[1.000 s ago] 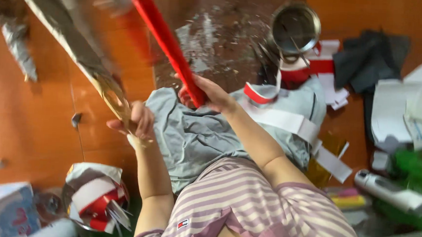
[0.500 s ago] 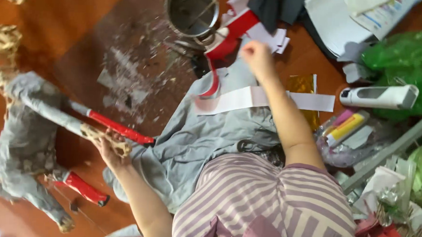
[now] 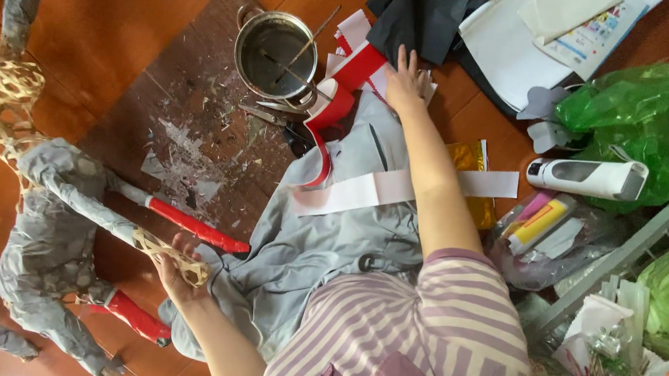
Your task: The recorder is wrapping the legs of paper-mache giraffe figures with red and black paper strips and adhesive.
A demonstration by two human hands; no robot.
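My left hand [image 3: 172,267] grips a wire-mesh leg of a grey papier-mâché animal figure [image 3: 50,219] that stands on the floor at the left. The figure has red-wrapped lower legs [image 3: 191,226] and a bare mesh neck. My right hand [image 3: 405,81] reaches forward with fingers spread. It lies flat on a pile of red and white paper strips [image 3: 356,59] beside a metal pot [image 3: 274,54] that has sticks in it. A grey cloth [image 3: 324,241] covers my lap, and a long white strip [image 3: 365,189] lies across it.
Scissors [image 3: 280,124] lie below the pot on a dark board [image 3: 193,127] strewn with paper scraps. Black fabric [image 3: 423,17] and white sheets [image 3: 525,38] lie at the top right. Green plastic bags [image 3: 629,104], a white hand-held tool [image 3: 587,177] and a wire basket [image 3: 613,256] crowd the right.
The figure has come down from in front of me to the floor at the left. My right hand has let go of its red leg and stretched out to the paper strips.
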